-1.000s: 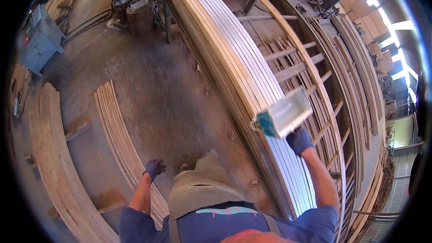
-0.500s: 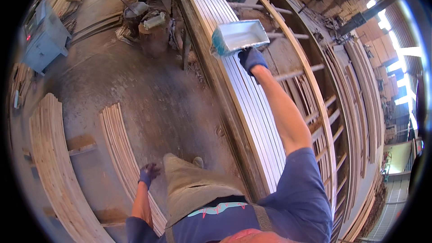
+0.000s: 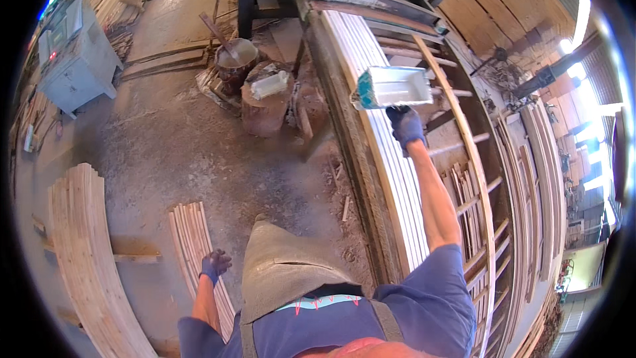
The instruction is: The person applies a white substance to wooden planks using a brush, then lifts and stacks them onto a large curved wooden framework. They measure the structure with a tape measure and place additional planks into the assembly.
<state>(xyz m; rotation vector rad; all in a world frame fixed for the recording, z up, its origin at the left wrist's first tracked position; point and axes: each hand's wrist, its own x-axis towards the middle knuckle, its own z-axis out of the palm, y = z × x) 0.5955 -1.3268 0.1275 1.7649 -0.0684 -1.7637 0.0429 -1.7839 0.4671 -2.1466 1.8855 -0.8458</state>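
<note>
My right hand (image 3: 405, 126), in a dark blue glove, is closed on the near side of a rectangular, open-topped container (image 3: 401, 87), white inside with teal and white smears on its outside. It is tilted so that its inside shows. Beneath it runs a row of long wooden strips (image 3: 403, 205) with white, wet-looking upper faces. Whether the container touches the strips, I cannot tell. My left hand (image 3: 214, 264), gloved too, hangs low at my side with its fingers apart and holds nothing. Closest to it is a bundle of bare wooden strips (image 3: 189, 225).
A bucket (image 3: 237, 59) with a stick stands by a stump (image 3: 265, 109) bearing a whitish block-shaped thing (image 3: 270, 84). A metal frame (image 3: 377, 0) meets the strips' far end. Right of them is a slatted rack (image 3: 464, 119). More planks (image 3: 86, 245) and a grey cabinet (image 3: 79, 66) are left.
The view has shifted forward, so more of the strips' far end and the metal frame shows. My right hand still holds the container over the strips, now closer to their far end.
</note>
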